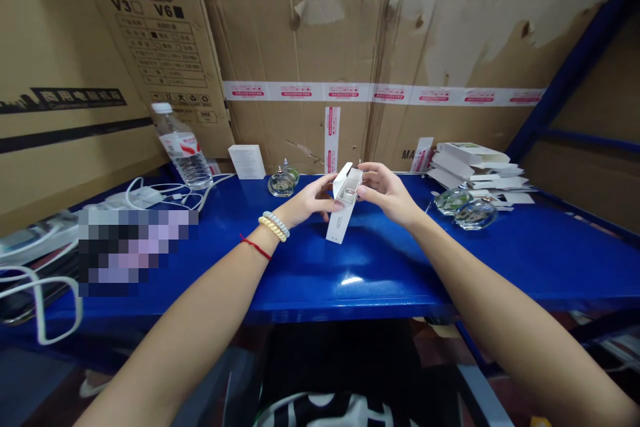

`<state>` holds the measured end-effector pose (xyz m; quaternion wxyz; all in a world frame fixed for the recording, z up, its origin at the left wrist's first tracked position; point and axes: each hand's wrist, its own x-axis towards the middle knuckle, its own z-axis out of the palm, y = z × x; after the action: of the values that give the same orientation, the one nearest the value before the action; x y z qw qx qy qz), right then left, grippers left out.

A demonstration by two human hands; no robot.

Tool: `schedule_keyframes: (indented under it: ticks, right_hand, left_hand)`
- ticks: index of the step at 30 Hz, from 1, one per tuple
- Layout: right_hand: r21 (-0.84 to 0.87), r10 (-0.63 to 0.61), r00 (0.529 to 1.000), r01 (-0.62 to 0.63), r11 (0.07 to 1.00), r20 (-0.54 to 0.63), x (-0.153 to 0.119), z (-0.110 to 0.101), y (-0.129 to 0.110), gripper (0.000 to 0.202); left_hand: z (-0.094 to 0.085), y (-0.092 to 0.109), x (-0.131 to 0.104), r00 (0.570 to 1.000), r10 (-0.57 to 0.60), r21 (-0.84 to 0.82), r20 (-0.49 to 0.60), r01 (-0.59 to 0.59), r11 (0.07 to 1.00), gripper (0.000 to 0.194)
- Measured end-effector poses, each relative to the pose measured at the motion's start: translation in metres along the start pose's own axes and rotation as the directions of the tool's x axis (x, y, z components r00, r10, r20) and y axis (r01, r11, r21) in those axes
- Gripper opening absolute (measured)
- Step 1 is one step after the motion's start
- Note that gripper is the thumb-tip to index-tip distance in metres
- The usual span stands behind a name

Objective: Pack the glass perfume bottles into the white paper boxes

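Observation:
A small white carton (340, 223) is held tilted above the blue table, its top flap raised. Something clear like glass shows inside its mouth, too small to make out fully. My left hand (316, 200) grips the carton from the left, with thumb and fingers around its side. On the other side, my right hand (384, 192) is closed at the carton's upper right edge, thumb against it. Beyond my left hand stand two round glass perfume bottles, the nearer perfume bottle (281, 184) overlapping the other. To the right of my right hand lie two more glass bottles (476, 215).
A stack of folded white cartons (475, 167) sits at the back right. A closed white box (247, 162) stands at the back left, near a water bottle (186, 153). White cables (150, 197) cover the left side. Cardboard (300, 33) walls the back of the blue table (310, 287).

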<state>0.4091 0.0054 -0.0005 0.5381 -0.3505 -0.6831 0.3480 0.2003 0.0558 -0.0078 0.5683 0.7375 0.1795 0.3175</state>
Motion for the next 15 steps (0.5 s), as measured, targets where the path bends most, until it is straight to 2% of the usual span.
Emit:
schedule_keyframes:
  ticks: [3,7,11,15]
  right_hand:
    - [-0.027,-0.004,0.996,0.002,1.0,-0.087,0.0009,0.0014,0.0002,0.06]
    - [-0.157,-0.072,0.981,0.043,0.987,-0.182,0.0012,-0.0001,0.003,0.055]
    - [-0.227,-0.136,0.966,0.085,0.97,-0.218,0.0004,-0.001,0.0056,0.052]
    - [-0.239,-0.122,0.965,0.065,0.969,-0.233,0.0005,-0.0007,0.0066,0.043]
  left_hand:
    - [-0.0031,-0.0042,0.0002,1.0,0.001,-0.065,-0.006,-0.001,0.998,0.073]
    - [-0.0047,-0.0064,0.0008,0.998,-0.047,-0.216,-0.041,0.037,0.976,0.064]
    - [-0.005,-0.0065,0.0029,0.993,-0.04,-0.313,-0.115,0.002,0.95,0.055]
    - [0.0006,-0.0063,0.0063,0.994,-0.008,-0.383,-0.11,-0.035,0.923,0.053]
